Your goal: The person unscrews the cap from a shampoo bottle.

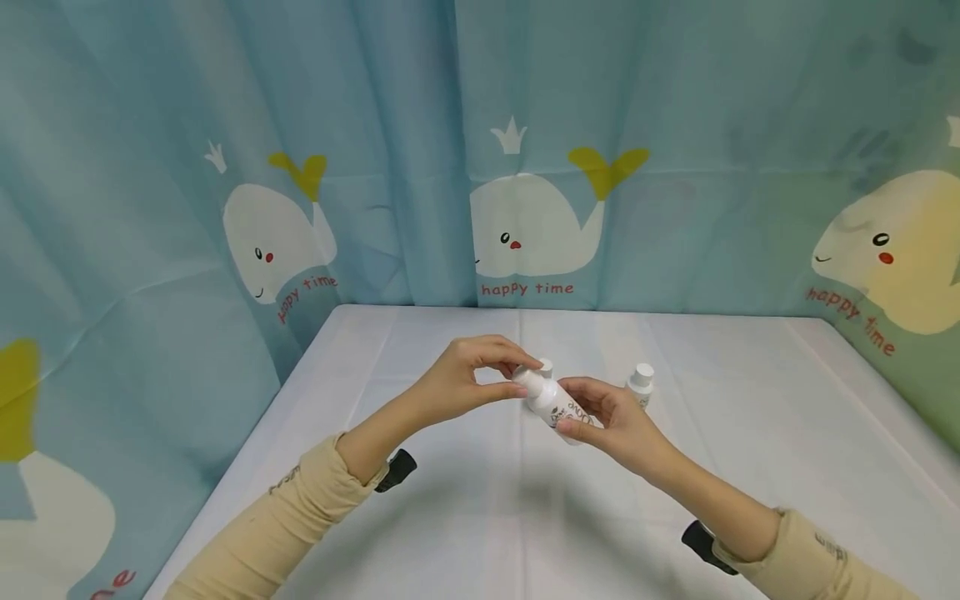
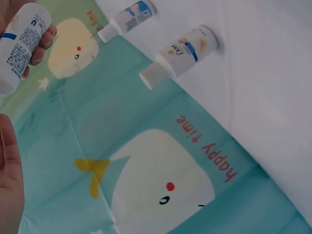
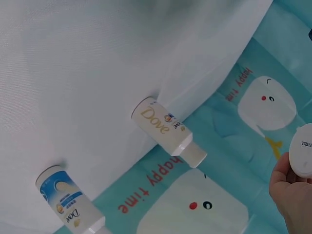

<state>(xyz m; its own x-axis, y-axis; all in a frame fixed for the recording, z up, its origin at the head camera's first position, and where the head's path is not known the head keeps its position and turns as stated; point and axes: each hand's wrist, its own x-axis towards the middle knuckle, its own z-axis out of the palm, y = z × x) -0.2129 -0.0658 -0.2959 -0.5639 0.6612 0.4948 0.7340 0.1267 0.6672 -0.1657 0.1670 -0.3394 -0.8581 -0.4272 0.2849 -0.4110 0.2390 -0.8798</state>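
Note:
My right hand [image 1: 618, 421] grips a white Dove bottle [image 1: 557, 407] around its body, tilted above the table with its cap toward the upper left. At that end my left hand [image 1: 472, 375] pinches the white cap [image 1: 528, 380] between thumb and fingers. The left wrist view shows the printed back of the held bottle [image 2: 22, 48], its cap beyond the frame edge. Only its round base [image 3: 302, 151] appears in the right wrist view. Behind it stands a white Dove bottle with gold lettering [image 3: 161, 126], partly hidden in the head view. A blue-labelled Dove bottle [image 1: 641, 382] stands farther right, behind my right hand.
A white cloth covers the table [image 1: 450, 517]. Blue-green curtains [image 1: 405, 167] printed with whales hang along its back and sides. Dark wrist-worn pieces [image 1: 396, 471] show below both sleeves.

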